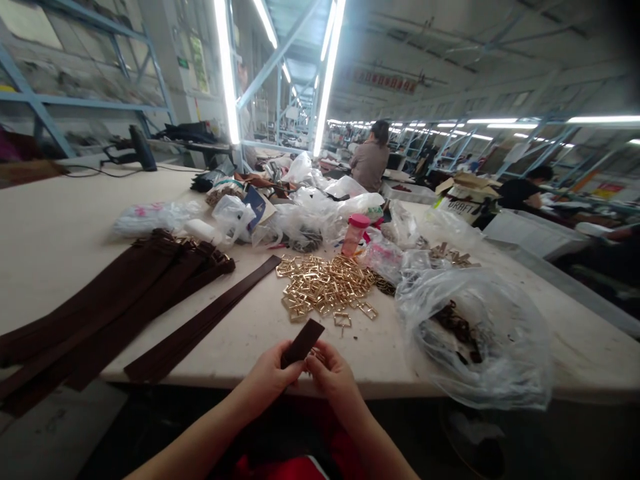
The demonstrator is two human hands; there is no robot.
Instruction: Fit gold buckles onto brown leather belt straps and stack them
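Note:
Close to the table's front edge, my left hand (276, 373) is closed around a dark brown strap (306, 339), whose end points up and to the right. My right hand (333, 370) meets it at the strap, fingers pinched on what looks like a gold buckle, mostly hidden by the fingers. Just beyond both hands lies a heap of gold buckles (327, 283), with one loose buckle (343, 319) nearest me. To the left, a narrow stack of brown straps (200, 320) rests flat on the table.
A thick bundle of brown straps (115, 293) overhangs the table's left front edge. On the right sits a clear plastic bag (510, 333) with dark metal pieces inside. Behind the buckles stand a pink-lidded jar (355, 235) and crumpled plastic bags (305, 217). A person (373, 160) sits farther back.

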